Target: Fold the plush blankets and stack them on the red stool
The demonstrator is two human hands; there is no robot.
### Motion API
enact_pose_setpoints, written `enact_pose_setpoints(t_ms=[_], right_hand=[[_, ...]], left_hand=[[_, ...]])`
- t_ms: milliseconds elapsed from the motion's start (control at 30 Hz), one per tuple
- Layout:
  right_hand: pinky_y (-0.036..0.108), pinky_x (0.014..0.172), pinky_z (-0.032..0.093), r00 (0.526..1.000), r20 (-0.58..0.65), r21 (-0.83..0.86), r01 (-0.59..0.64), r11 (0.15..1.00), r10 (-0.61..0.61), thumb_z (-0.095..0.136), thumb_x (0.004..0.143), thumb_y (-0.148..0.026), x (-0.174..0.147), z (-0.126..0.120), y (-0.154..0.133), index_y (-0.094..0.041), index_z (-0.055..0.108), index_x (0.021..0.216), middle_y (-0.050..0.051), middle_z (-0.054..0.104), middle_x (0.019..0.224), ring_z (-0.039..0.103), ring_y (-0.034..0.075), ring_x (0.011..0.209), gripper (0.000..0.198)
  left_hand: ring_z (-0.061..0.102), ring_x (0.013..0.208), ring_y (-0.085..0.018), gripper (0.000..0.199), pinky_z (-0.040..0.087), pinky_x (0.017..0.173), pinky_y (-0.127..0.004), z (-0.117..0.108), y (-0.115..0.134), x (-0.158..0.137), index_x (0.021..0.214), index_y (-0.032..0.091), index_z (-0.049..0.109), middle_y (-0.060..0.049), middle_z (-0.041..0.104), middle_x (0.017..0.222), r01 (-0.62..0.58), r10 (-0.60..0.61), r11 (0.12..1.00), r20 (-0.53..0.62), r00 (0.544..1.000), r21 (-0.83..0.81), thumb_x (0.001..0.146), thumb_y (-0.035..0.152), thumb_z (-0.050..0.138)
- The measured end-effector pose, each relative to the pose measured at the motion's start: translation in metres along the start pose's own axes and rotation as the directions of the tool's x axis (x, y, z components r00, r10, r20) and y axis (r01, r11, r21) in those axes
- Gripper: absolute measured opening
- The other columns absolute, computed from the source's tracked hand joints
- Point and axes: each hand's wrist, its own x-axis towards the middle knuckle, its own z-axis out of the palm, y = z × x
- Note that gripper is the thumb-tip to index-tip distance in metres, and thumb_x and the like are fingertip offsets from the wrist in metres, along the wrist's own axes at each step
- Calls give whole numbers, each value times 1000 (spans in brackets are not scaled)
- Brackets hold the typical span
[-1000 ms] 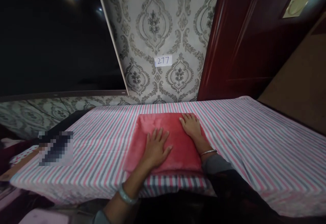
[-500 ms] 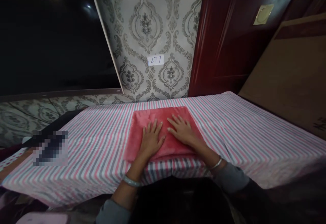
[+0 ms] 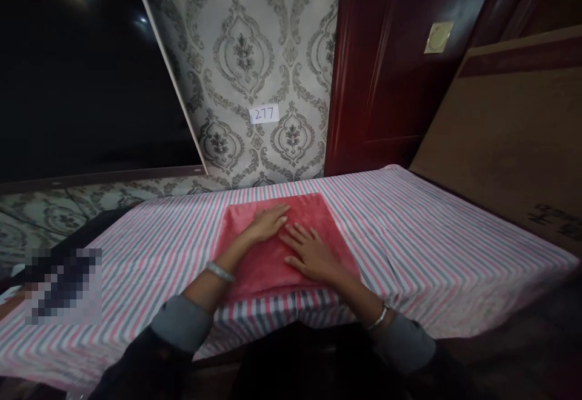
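A folded pinkish-red plush cloth (image 3: pixel 264 266) lies flat near the front edge of the table, in the middle of the head view. My left hand (image 3: pixel 268 223) rests on its upper middle part, fingers stretched out toward the right. Just to the right and a little nearer to me, my right hand (image 3: pixel 311 254) lies flat on the same cloth with its fingers spread. Neither hand grips anything. The cloth's far edge looks straight, and its near edge reaches the table's front.
A striped tablecloth (image 3: pixel 418 236) covers the table and hangs over the front. A large cardboard box (image 3: pixel 509 145) stands at the right. Behind are a dark television screen (image 3: pixel 91 85) and a patterned wall with a paper label (image 3: pixel 264 114) reading 277.
My left hand has slid up the cloth and turned to point right. My right hand has moved slightly left and nearer to me. The camera view has shifted a little.
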Motion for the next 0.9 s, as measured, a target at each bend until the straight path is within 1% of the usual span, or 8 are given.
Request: enact_pose_setpoints(t_ms=[100, 200, 333, 633, 700, 800, 867, 900], right_hand=[[58, 121, 15, 1000, 0, 20, 27, 999, -27, 38, 103, -54, -5, 9, 1, -31, 36, 155, 5, 26, 165, 19, 29, 153, 57], [55, 122, 15, 1000, -15, 39, 2, 999, -2, 38, 103, -53, -8, 16, 2, -31, 36, 155, 5, 29, 164, 20, 27, 152, 56], [55, 122, 15, 1000, -8, 56, -9, 998, 9, 39, 103, -52, -15, 19, 1, -30, 35, 155, 5, 30, 163, 21, 28, 152, 57], [53, 124, 17, 995, -96, 84, -10, 996, 18, 49, 99, -54, -68, 38, -17, -28, 33, 157, 4, 30, 163, 20, 27, 152, 65], [52, 123, 20, 994, -107, 103, 7, 995, 4, 51, 99, -54, -81, 34, -20, -27, 37, 155, 5, 35, 161, 26, 26, 151, 64], [46, 119, 31, 988, -153, 149, 39, 988, -16, 50, 100, -50, -88, 15, -18, -26, 49, 148, 7, 50, 152, 44, 24, 141, 54], [46, 118, 34, 971, -238, 140, 49, 989, -15, 47, 102, -45, -81, -2, -12, -25, 54, 144, 9, 58, 144, 51, 23, 135, 47], [48, 118, 33, 958, -287, 110, 44, 993, -10, 47, 102, -42, -75, -9, -8, -24, 54, 143, 10, 59, 143, 51, 24, 135, 46]], left_hand=[[20, 153, -27, 58, 14, 123, -57, 9, -3, 39, 156, 27, 32, -5, 26, 165, 4, -12, 996, 88, 996, 86, 100, 42, 35], [19, 153, -32, 59, 12, 121, -64, 28, -6, 58, 156, 29, 31, -6, 26, 165, 61, -77, 985, 92, 993, 162, 101, 48, 32], [18, 153, -33, 60, 12, 121, -63, 42, -11, 60, 158, 30, 28, -4, 24, 166, 62, -76, 981, 66, 995, 186, 101, 50, 26], [19, 153, -32, 60, 14, 120, -63, 42, -12, 59, 158, 32, 27, -4, 22, 167, 65, -74, 975, 31, 997, 212, 101, 50, 26], [19, 153, -33, 61, 15, 119, -64, 39, -12, 60, 158, 31, 26, -5, 21, 167, 66, -79, 974, 51, 996, 218, 100, 50, 26], [20, 152, -35, 63, 16, 119, -63, 30, -4, 64, 159, 28, 24, -7, 22, 167, 60, -79, 974, 75, 994, 220, 100, 49, 29], [19, 153, -32, 63, 15, 121, -61, 24, 7, 71, 159, 27, 24, -6, 22, 167, -8, -9, 978, 81, 997, 207, 100, 49, 30], [17, 154, -29, 62, 13, 122, -59, 22, 14, 76, 158, 29, 25, -5, 21, 167, -67, 50, 978, 92, 994, 196, 100, 49, 30]])
